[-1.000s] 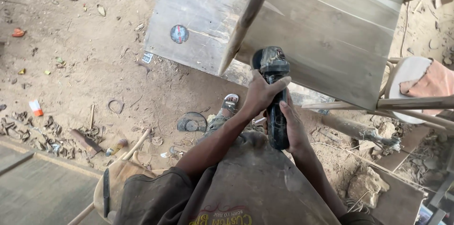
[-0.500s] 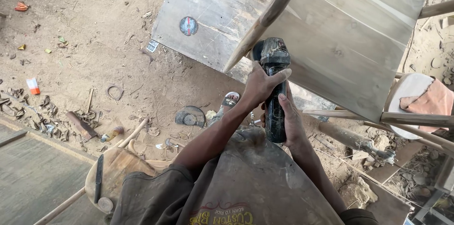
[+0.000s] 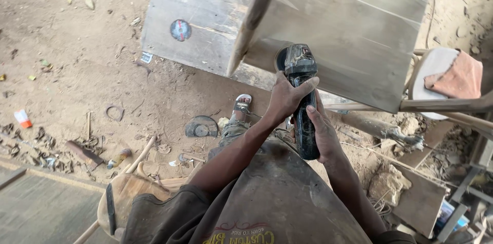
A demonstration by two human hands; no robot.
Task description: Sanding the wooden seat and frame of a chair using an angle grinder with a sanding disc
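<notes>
I hold a dark angle grinder with both hands. My left hand wraps the front of its body just behind the head. My right hand grips the rear handle. The grinder's head is at the lower edge of a large pale wooden panel, next to a round wooden leg that crosses in front of the panel. My sandalled foot rests on the dirt below.
A round disc lies on the panel's left part. Worn discs, scraps and a file litter the dirt floor. A wooden stool is lower left. A chair with an orange cloth and wooden rails stand right.
The view has shifted, so the panel now sits further left and higher. Both hands keep their grip on the grinder, whose head stays at the panel's lower edge.
</notes>
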